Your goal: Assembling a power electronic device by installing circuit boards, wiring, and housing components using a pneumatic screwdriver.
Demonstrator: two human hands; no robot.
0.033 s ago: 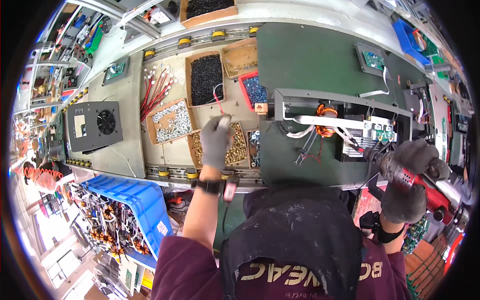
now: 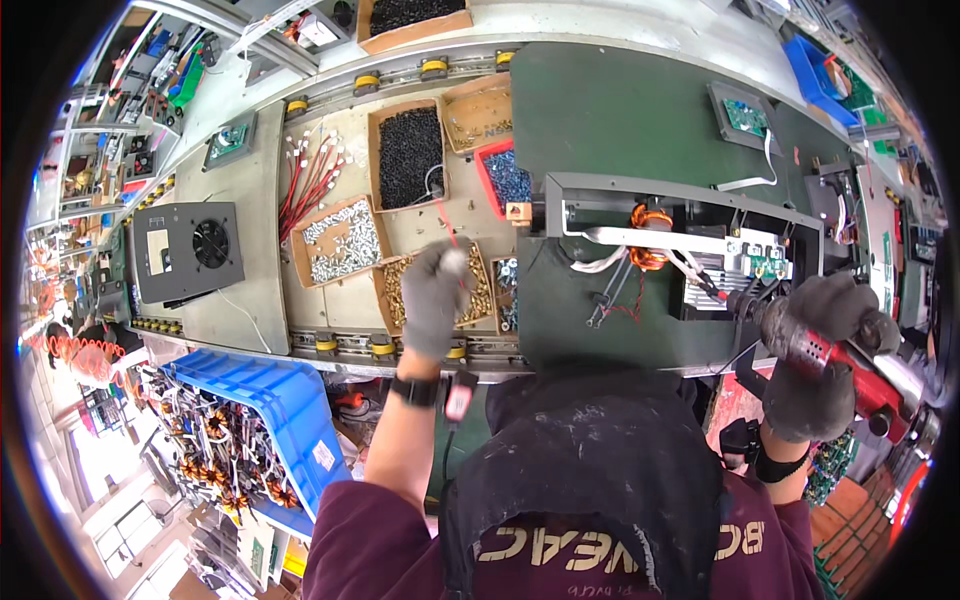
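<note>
Basically, right hand (image 2: 808,402) has fingers wrapped round red power tool (image 2: 868,392), grey case (image 2: 685,201) left of them; left hand (image 2: 435,300) sits over gold screws (image 2: 480,298), finger grip unclear.

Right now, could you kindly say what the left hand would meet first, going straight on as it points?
The left hand would seemingly meet the red wire just ahead, unless gripping it, then perhaps the farther box of brass parts; depth is unclear.
</note>
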